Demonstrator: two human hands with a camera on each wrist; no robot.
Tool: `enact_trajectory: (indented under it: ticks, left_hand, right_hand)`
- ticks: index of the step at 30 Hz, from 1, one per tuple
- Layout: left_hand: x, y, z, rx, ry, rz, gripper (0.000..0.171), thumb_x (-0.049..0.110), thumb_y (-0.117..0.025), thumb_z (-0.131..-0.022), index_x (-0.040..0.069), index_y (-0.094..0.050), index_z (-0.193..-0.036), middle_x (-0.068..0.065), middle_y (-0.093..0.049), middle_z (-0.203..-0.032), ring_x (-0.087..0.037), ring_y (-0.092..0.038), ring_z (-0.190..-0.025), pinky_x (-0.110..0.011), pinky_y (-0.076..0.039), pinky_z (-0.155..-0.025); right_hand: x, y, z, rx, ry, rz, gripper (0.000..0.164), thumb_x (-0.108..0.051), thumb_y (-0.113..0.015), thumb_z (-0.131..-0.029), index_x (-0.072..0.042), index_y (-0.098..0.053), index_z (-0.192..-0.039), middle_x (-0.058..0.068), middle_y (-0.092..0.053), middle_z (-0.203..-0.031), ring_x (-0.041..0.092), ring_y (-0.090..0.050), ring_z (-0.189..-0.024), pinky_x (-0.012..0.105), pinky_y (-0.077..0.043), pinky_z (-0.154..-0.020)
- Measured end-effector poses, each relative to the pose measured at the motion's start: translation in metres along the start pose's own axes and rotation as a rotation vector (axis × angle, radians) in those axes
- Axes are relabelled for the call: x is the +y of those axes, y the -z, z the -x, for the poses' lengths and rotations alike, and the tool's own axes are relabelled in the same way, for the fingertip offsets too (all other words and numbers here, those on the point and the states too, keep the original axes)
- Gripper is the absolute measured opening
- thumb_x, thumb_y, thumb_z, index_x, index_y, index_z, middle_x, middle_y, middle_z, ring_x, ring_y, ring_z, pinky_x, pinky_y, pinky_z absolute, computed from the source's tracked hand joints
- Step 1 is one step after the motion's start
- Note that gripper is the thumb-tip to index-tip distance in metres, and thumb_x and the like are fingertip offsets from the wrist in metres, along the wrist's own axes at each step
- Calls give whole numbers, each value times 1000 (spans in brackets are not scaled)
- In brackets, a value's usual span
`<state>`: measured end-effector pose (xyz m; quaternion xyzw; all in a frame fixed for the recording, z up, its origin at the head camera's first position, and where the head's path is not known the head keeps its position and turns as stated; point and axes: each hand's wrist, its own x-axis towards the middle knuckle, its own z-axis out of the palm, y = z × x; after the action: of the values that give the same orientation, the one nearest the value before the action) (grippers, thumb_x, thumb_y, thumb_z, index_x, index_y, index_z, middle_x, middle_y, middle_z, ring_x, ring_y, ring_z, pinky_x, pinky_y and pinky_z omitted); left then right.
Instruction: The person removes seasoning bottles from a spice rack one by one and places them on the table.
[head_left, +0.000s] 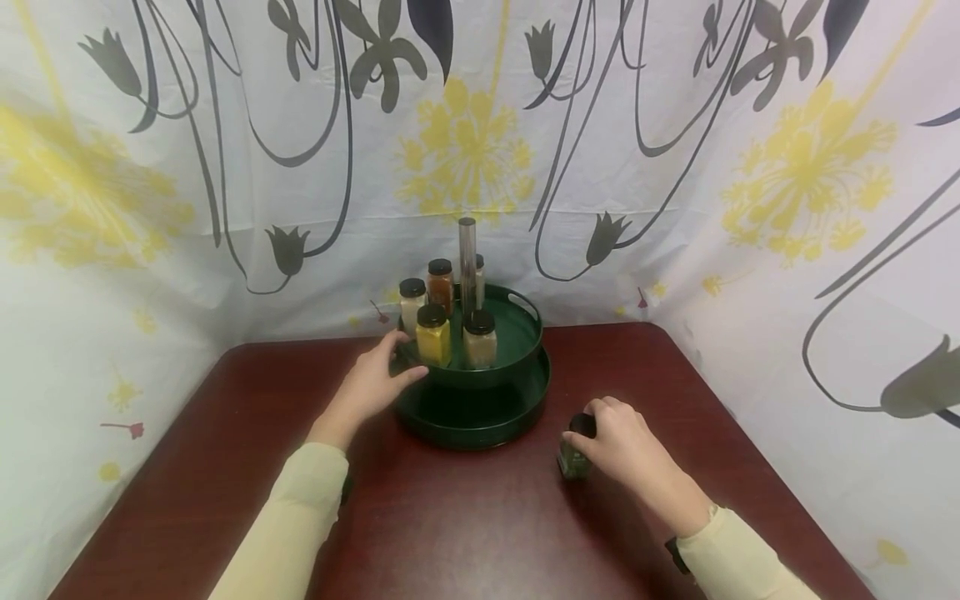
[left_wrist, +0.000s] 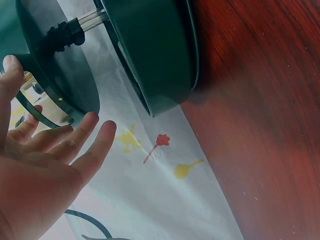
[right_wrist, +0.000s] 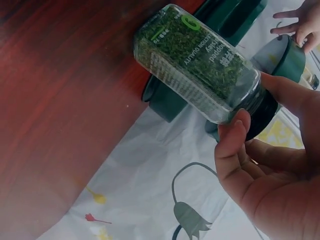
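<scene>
My right hand [head_left: 626, 442] grips a clear jar of chopped parsley [right_wrist: 195, 62] by its black lid [right_wrist: 262, 117], thumb and fingers round it. The jar [head_left: 573, 460] is over the right part of the table; whether its base touches the wood I cannot tell. A two-tier green turntable rack [head_left: 517, 329] stands at the back middle. At the left rim of its upper tray is my left hand [head_left: 375, 379], fingers spread and the thumb by the rim. Close to it on that tray are a yellow spice jar [head_left: 433, 340] and a pale one [head_left: 412, 310].
Also on the upper tray are a reddish-brown spice jar [head_left: 440, 287], a beige one [head_left: 480, 346] and one partly hidden behind the metal post [head_left: 468, 267]. The lower tray [head_left: 472, 435] sits beneath. A flower-printed white curtain [head_left: 480, 125] borders the dark red table [head_left: 450, 517].
</scene>
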<state>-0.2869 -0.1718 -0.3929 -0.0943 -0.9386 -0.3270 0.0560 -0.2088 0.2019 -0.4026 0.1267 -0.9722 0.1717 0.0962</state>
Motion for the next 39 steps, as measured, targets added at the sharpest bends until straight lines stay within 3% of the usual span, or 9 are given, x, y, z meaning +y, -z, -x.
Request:
enact_trajectory:
  ticks: [7, 15, 22, 26, 33, 39]
  left_hand:
    - [-2, -2, 1, 4, -5, 96, 70, 60, -63, -83, 23, -40, -138, -11, -45, -142, -32, -47, -125, -55, -44, -96]
    - [-3, -8, 5, 22, 18, 212, 69, 57, -67, -83, 25, -40, -138, -12, -37, -149, -31, -44, -128, -56, -44, -94]
    - [-5, -11, 6, 40, 18, 265, 68, 55, -67, -83, 26, -40, -138, -6, -26, -156, -29, -42, -130, -55, -44, -96]
    - [-5, -11, 7, 46, 18, 274, 67, 54, -67, -84, 26, -40, -139, -4, -23, -157, -29, -41, -130, -55, -44, -96]
    - [-5, -11, 10, 42, 35, 276, 66, 53, -67, -84, 27, -40, -138, -2, -19, -158, -30, -41, -130, -55, -44, -95]
    - [-6, -14, 7, 54, 25, 283, 66, 54, -68, -83, 27, -41, -137, -4, -25, -156, -30, -44, -127, -54, -47, -92]
  right_hand:
    - [-6, 1, -1, -34, -5, 16, 39, -37, -78, -77, -4, -58, -82, 5, -50, -75, 18, -47, -61, 29, -41, -49]
    - [-6, 1, -3, -87, -29, 37, 43, -39, -78, -77, -3, -57, -87, 6, -51, -77, 20, -48, -63, 32, -43, -52]
    - [-11, 14, -7, -170, -18, 112, 67, -59, -69, -79, 2, -61, -107, 15, -60, -99, 28, -60, -84, 44, -52, -71]
    - [-26, 31, -16, -127, 5, 98, 77, -63, -62, -82, 2, -57, -122, 19, -58, -114, 33, -60, -95, 50, -52, -79]
    - [-68, 61, -43, -76, 48, 30, 70, -56, -62, -87, 0, -55, -129, 17, -56, -122, 31, -56, -107, 50, -49, -88]
    - [-95, 66, -67, -72, 82, -18, 69, -54, -61, -88, -3, -51, -135, 14, -53, -126, 27, -55, -108, 47, -49, -91]
